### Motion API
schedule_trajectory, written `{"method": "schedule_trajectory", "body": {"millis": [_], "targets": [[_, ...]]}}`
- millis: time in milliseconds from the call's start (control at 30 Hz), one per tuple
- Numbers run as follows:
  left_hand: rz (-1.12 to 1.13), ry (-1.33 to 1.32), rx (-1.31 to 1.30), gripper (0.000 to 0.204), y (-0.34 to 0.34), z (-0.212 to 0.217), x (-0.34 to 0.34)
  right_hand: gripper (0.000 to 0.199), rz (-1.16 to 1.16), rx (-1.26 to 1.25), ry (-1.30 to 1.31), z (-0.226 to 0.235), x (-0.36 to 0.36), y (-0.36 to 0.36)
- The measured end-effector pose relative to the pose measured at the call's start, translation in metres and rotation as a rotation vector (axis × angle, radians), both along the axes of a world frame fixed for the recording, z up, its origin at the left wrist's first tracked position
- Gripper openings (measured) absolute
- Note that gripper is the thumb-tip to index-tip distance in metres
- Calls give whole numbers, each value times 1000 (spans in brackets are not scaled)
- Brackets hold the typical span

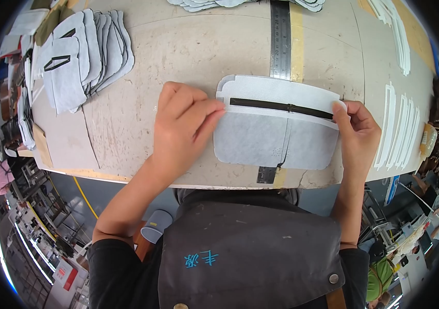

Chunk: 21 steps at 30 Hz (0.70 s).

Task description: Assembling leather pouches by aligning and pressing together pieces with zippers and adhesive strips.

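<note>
A pale grey-white fabric panel with rounded corners lies flat on the worktable before me. A long dark slot runs across its upper half, bordered by a narrow white strip. My left hand is closed, its thumb and forefinger pinching at the panel's left edge, level with the slot. At the opposite edge my right hand grips the panel between thumb and fingers, the thumb on top near the slot's end. Beneath the panel passes a steel ruler, showing above and below it.
Stacked fabric panels sit at the far left, and more panels at the far edge. White narrow frame-shaped strips lie to the right. Yellow tape runs beside the ruler. The table's near edge is close to my body.
</note>
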<state>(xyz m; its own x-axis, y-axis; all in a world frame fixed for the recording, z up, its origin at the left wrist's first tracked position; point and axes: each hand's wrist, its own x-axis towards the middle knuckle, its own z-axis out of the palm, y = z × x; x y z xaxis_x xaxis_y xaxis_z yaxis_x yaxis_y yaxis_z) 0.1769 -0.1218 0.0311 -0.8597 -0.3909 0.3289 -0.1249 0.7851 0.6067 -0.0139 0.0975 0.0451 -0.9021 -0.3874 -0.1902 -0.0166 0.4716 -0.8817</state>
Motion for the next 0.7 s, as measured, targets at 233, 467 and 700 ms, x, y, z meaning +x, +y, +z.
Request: {"method": "schedule_trajectory", "body": {"millis": [233, 467, 700], "targets": [[-48, 38, -85, 20, 4, -2, -3, 14, -3, -5, 1, 2, 1, -2], [-95, 11, -91, 22, 2, -1, -7, 14, 31, 54, -81, 11, -11, 3], [-124, -15, -80, 22, -2, 6, -7, 9, 76, 88, -23, 11, -16, 6]]}}
